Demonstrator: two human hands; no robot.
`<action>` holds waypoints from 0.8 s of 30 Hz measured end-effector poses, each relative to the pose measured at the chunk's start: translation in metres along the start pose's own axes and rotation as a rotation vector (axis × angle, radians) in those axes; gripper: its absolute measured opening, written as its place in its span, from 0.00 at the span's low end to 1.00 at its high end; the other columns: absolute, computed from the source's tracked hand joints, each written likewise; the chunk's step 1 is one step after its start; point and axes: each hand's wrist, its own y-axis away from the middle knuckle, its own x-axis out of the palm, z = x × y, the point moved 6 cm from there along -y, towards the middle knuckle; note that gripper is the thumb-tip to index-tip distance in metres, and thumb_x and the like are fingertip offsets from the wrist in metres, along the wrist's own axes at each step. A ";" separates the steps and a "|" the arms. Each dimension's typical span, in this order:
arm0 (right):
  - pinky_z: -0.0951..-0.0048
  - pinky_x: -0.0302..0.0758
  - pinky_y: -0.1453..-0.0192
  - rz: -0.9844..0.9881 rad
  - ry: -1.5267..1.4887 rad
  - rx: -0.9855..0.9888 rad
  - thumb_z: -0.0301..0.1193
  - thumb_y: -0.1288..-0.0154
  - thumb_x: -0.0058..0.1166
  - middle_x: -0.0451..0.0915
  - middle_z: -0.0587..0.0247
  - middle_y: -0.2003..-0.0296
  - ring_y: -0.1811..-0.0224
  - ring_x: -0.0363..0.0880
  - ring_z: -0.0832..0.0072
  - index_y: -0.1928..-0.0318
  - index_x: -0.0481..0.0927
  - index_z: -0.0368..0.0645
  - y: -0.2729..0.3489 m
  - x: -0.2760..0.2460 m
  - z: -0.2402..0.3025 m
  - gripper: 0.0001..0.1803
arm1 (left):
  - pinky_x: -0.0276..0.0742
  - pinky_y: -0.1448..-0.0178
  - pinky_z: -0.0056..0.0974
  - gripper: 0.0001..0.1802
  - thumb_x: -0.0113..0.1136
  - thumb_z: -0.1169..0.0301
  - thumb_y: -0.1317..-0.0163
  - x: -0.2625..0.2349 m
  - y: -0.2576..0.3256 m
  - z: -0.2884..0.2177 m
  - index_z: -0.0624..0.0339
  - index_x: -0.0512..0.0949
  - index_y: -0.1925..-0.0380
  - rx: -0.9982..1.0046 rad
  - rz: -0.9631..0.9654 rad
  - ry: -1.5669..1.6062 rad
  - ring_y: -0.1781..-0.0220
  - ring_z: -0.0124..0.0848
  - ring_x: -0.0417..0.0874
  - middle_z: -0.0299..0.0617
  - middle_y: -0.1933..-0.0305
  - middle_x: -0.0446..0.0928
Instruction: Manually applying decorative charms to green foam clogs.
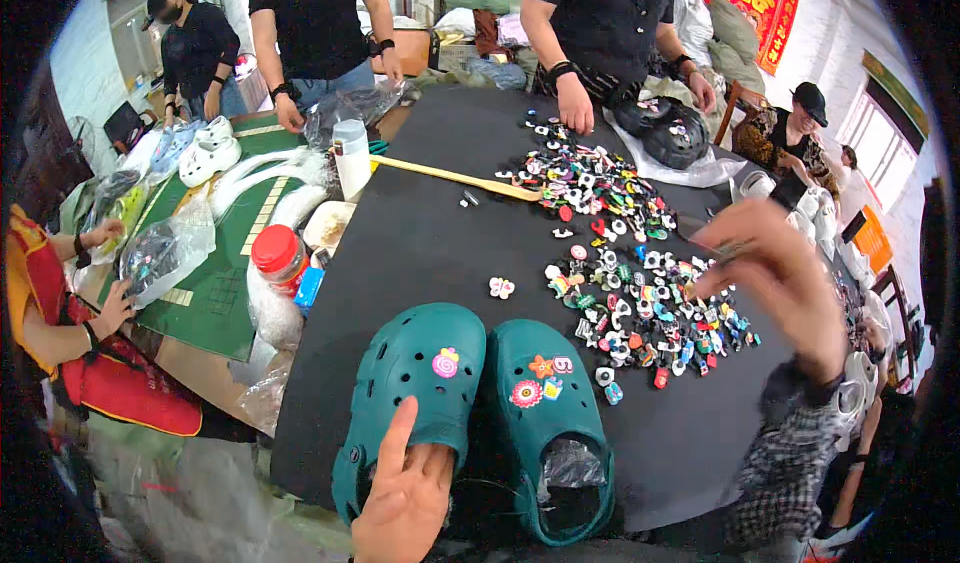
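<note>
Two dark green clogs lie side by side on a black table [400, 253], toes pointing away. My left hand [405, 508] has several fingers inside the left clog [425, 348], while its index finger rests on top. A pink and yellow swirl charm [445, 363] sits on that clog. The right clog [565, 428] bears several charms, including an orange starfish [541, 366] and a pink flower [526, 394]. Above the right side of a pile of small shoe charms [640, 308], my right hand [765, 273] is raised and curled. It is blurred, so whether it pinches anything cannot be told.
A butterfly charm [501, 287] lies alone beyond the clogs. A wooden stick [460, 177] reaches a farther charm pile [600, 188]. A red-lidded jar [279, 256] and white bottle [351, 158] stand left. Co-workers surround the tables; black clogs [675, 138] lie at the far right.
</note>
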 end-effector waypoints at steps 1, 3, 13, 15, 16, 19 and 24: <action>0.71 0.80 0.53 0.088 -0.042 -0.051 0.12 0.42 0.46 0.76 0.52 0.52 0.56 0.84 0.66 0.47 0.74 0.32 -0.006 0.019 -0.002 0.21 | 0.45 0.23 0.46 0.51 0.64 0.69 0.47 -0.005 0.000 0.002 0.63 0.47 0.26 0.014 -0.022 0.017 0.23 0.48 0.52 0.56 0.26 0.53; 0.72 0.79 0.49 0.216 -0.113 -0.128 0.10 0.41 0.44 0.75 0.53 0.54 0.52 0.83 0.66 0.46 0.74 0.33 -0.017 0.059 -0.010 0.22 | 0.49 0.28 0.41 0.52 0.63 0.66 0.43 0.002 0.000 0.001 0.62 0.41 0.26 0.021 0.001 -0.046 0.32 0.42 0.57 0.50 0.33 0.58; 0.74 0.77 0.51 0.272 -0.514 -0.055 0.11 0.38 0.40 0.75 0.53 0.47 0.46 0.82 0.66 0.36 0.66 0.39 -0.023 0.125 -0.054 0.29 | 0.51 0.36 0.32 0.54 0.63 0.63 0.41 -0.004 0.002 0.015 0.65 0.37 0.25 -0.027 -0.140 -0.519 0.49 0.33 0.60 0.38 0.50 0.59; 0.74 0.77 0.51 0.279 -0.533 -0.035 0.10 0.38 0.40 0.75 0.53 0.47 0.46 0.82 0.66 0.36 0.66 0.39 -0.022 0.126 -0.056 0.29 | 0.51 0.36 0.32 0.54 0.63 0.64 0.41 -0.006 0.001 0.017 0.64 0.37 0.25 -0.022 -0.148 -0.481 0.51 0.32 0.59 0.37 0.52 0.59; 0.74 0.77 0.50 0.264 -0.586 -0.009 0.10 0.38 0.39 0.75 0.53 0.48 0.46 0.82 0.66 0.36 0.66 0.39 -0.022 0.125 -0.058 0.29 | 0.51 0.37 0.32 0.54 0.63 0.64 0.41 -0.004 0.001 0.017 0.64 0.37 0.25 -0.014 -0.159 -0.440 0.52 0.32 0.59 0.37 0.53 0.58; 0.74 0.77 0.50 0.255 -0.662 0.014 0.09 0.38 0.39 0.75 0.55 0.47 0.46 0.82 0.66 0.38 0.68 0.38 -0.023 0.126 -0.063 0.27 | 0.52 0.37 0.32 0.54 0.63 0.64 0.41 0.014 0.001 0.013 0.64 0.37 0.25 0.047 -0.029 -0.174 0.52 0.32 0.59 0.37 0.53 0.58; 0.73 0.77 0.48 0.212 -0.692 0.101 0.08 0.41 0.36 0.77 0.57 0.51 0.48 0.82 0.68 0.46 0.73 0.35 -0.023 0.124 -0.075 0.24 | 0.53 0.37 0.32 0.54 0.64 0.64 0.41 0.021 -0.005 0.008 0.64 0.38 0.25 0.060 -0.067 -0.166 0.50 0.33 0.60 0.38 0.51 0.60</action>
